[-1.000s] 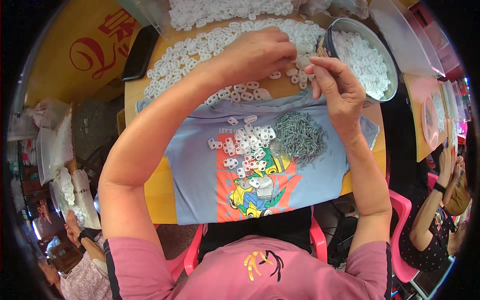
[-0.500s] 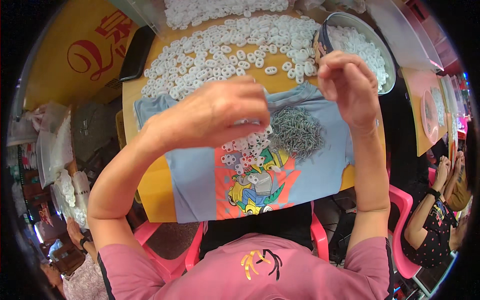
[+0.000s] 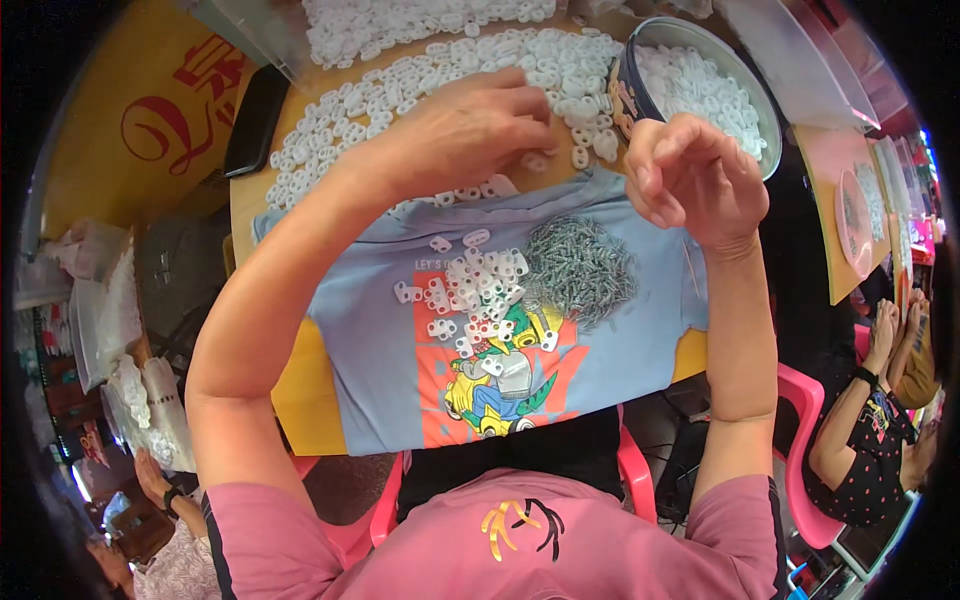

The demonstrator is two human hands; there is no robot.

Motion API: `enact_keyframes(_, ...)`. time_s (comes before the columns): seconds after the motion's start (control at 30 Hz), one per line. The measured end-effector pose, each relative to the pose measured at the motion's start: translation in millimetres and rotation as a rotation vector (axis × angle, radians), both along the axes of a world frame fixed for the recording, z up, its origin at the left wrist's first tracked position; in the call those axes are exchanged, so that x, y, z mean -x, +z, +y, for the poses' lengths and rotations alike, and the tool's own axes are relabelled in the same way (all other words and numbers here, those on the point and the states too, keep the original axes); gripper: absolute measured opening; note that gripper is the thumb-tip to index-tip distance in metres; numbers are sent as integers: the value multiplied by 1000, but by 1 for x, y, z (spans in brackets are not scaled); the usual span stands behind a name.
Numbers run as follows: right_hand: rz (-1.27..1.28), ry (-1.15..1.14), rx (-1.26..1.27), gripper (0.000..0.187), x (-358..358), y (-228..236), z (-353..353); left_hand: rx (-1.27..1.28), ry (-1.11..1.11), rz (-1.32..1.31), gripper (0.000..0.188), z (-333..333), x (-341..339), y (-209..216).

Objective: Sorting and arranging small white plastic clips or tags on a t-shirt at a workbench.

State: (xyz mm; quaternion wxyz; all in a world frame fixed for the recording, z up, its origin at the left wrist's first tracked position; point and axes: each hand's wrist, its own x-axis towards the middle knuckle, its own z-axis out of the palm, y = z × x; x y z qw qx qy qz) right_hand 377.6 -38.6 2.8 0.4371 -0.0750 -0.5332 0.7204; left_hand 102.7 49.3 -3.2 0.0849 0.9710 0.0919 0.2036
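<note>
**Left hand over the white ovals, a single oval piece at its fingertips**

The tabletop carries a blue T-shirt, spread flat on the wearer's side. Beyond its collar lies a broad scatter of white ovals, and to their right stands a round tub filled with white pieces. The left hand reaches across, over the near part of the scatter. The right hand is raised in front of the tub, its grip loosely curled; whether it pinches anything cannot be told. On the shirt, a pile of grey screws lies right of a cluster of white pieces.

The single oval is blurred, just to the wearer's side of the left fingertips. Its long axis seems to run roughly left to right. The left hand is clearly nearer. Its grip is bent downward, but whether it has closed on the oval cannot be told.
</note>
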Motion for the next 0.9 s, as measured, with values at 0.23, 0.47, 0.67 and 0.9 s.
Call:
enact_keyframes(0.23,78,182,12,55,1,-4,1,149,46,-92,35,4,25,0)
enact_keyframes(0.47,-171,215,132,55,9,4,-10,-5,228,-190,20,15,-5,-11)
enact_keyframes(0.67,-243,201,155,57,14,2,-10,-125,213,-133,10,23,-24,-17)
enact_keyframes(0.9,-268,329,136,52,14,3,-14,-53,168,-46,10,21,-3,-6)
